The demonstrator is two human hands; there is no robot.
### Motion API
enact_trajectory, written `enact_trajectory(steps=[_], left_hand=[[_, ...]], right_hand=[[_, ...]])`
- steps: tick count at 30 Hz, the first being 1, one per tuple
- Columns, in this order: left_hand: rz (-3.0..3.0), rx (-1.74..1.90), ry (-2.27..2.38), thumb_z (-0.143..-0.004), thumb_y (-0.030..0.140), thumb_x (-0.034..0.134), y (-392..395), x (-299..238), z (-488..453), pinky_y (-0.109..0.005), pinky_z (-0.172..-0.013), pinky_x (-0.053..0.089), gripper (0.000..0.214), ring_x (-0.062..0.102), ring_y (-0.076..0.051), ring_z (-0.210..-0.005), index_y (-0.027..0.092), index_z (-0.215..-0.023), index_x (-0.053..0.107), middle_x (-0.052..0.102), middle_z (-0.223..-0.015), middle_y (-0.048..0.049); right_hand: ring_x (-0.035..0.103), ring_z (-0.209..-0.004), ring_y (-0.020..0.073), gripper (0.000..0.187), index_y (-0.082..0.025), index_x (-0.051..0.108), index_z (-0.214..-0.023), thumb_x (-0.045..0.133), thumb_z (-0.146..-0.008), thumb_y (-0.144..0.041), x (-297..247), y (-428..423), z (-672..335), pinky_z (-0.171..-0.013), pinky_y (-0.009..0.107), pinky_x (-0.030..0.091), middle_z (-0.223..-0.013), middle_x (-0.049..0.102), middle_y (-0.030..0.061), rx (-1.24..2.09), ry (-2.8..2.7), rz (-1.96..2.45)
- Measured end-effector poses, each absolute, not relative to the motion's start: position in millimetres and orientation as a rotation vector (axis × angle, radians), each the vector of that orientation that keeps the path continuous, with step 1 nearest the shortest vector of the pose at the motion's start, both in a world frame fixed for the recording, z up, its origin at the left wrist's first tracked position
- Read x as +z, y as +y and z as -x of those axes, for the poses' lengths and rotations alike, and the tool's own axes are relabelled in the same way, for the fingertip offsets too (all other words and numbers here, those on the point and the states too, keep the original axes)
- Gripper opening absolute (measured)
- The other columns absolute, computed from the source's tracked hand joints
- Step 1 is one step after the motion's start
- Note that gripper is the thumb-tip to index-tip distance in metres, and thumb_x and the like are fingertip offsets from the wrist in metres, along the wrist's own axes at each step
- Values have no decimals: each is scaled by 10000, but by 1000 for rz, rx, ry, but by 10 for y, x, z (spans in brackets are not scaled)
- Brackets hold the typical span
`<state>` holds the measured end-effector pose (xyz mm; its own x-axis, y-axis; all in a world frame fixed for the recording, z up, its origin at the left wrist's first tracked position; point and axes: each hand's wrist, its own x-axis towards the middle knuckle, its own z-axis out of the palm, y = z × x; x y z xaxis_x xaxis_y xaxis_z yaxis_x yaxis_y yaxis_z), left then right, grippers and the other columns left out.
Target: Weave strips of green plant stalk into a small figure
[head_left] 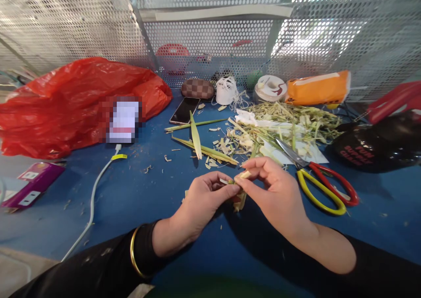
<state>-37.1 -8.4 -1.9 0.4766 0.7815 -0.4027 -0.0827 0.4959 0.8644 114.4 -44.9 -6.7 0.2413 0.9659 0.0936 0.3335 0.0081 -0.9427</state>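
Observation:
Close together over the blue table, my left hand (pixel 205 199) and my right hand (pixel 274 190) pinch a small piece of pale green leaf strip (pixel 244 175) between thumbs and fingers. Part of it hangs below the fingertips, and its full shape is hidden by my hands. Just beyond lie long pointed leaf blades (pixel 195 138), yellow-green, some crossing each other. Scissors (pixel 315 175) with one red and one yellow handle rest right of my right hand, their blades on a white sheet. A heap of leaf trimmings (pixel 289 118) spreads behind them.
At the left are a red plastic bag (pixel 82 92), a lit phone (pixel 124 120) with a white cable (pixel 94 197), and a purple box (pixel 36 184). Along the back stand a dark phone (pixel 185 110), checkered case (pixel 197 89), string ball (pixel 226 91), tape roll (pixel 271 87) and orange pack (pixel 317 88).

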Motion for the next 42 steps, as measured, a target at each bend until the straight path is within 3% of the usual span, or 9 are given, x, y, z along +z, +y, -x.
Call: enact_trajectory(steps=[9,23,29,34,42], left_hand=[[-830,599,918,-680,274,783,-49,28,413,-228,-691,458,209,601,-104,-659,113,-759,676,651,-714,-20],[-807,633,965,-629,192,777,-32,33,414,-263,-687,497,195,595,-112,-607,140,-645,589,609,-625,9],[-848,614,866,-701,209,746,-10,34,437,-240,-643,472,189,589,-111,-621,157,-814,605,603,-690,13],[-854,539,753,-744,196,718,20,32,479,-257,-743,465,202,593,-121,-705,177,-902,593,613,-756,5],[-814,495,754,-723,210,754,50,48,493,-255,-772,442,241,611,-148,-796,193,-862,558,636,-794,-5]], right_hand=[[588,-605,130,212,-188,589,-865,706,-740,-313,-37,-417,-1154,-558,244,476,-655,622,-23,1043,-1087,1465],[589,-596,124,182,-186,613,-851,699,-754,-313,-20,-389,-1208,-553,240,489,-672,624,-10,1210,-1166,1454],[594,-590,124,172,-184,613,-848,695,-740,-290,-8,-374,-1253,-542,235,486,-666,630,-13,1237,-1174,1470],[598,-591,124,171,-191,614,-858,695,-742,-286,-20,-377,-1241,-537,230,481,-661,624,-22,1271,-1075,1437],[633,-577,131,152,-194,606,-842,693,-750,-277,11,-373,-1236,-559,243,515,-622,625,-30,1322,-1022,1350]])
